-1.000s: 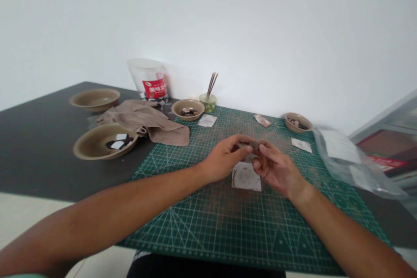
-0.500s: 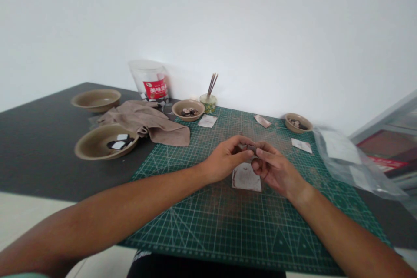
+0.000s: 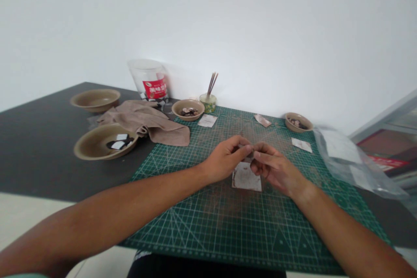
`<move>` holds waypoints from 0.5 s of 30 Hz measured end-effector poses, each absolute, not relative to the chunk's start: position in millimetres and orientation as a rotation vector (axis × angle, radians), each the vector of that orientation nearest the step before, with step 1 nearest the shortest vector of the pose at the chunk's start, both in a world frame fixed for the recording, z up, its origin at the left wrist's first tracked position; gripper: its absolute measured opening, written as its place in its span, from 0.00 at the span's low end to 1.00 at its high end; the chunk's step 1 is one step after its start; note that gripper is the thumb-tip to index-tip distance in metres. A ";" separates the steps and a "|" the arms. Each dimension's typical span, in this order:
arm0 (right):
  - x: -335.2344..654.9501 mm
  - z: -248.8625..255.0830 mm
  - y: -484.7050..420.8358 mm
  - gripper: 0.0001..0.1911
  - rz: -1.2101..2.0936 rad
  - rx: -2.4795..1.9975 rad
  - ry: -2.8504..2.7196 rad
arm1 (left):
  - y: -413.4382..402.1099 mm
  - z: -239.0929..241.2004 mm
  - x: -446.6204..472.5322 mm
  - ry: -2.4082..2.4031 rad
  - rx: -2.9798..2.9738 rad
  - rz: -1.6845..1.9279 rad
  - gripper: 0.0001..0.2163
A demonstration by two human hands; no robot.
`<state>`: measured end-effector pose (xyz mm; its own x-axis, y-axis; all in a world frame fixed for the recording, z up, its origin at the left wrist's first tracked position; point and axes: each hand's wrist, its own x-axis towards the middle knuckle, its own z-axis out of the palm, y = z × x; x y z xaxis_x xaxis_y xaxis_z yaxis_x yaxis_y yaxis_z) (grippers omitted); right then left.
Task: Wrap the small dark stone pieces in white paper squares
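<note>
My left hand (image 3: 230,156) and my right hand (image 3: 272,167) meet above the middle of the green cutting mat (image 3: 208,226). Between their fingertips is a small dark grey piece (image 3: 250,155), mostly covered by the fingers, so its kind does not show. Thumb and fingers of each hand are pinched closed on it. Just below the hands a pale square sheet (image 3: 246,178) with dark smudges lies on the mat. Brownish smears mark the mat around it.
At the left are two tan bowls (image 3: 94,154) (image 3: 95,100), a brown cloth (image 3: 169,132) and a clear plastic jar (image 3: 148,80). Further back stand a bowl of small pieces (image 3: 177,110) and a cup with sticks (image 3: 208,103). Another bowl (image 3: 295,128) and a plastic bag (image 3: 342,160) lie right.
The fingers of both hands have shifted slightly on the dark piece, and less of it shows now. The things around them have stayed in place.
</note>
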<state>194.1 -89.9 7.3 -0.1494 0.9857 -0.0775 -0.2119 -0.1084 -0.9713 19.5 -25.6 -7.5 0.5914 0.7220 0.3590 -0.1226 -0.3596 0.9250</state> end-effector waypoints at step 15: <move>209.9 7.0 -90.1 0.09 0.473 -1.280 -2.567 | -4.5 -8.9 9.9 0.668 2.594 0.597 0.14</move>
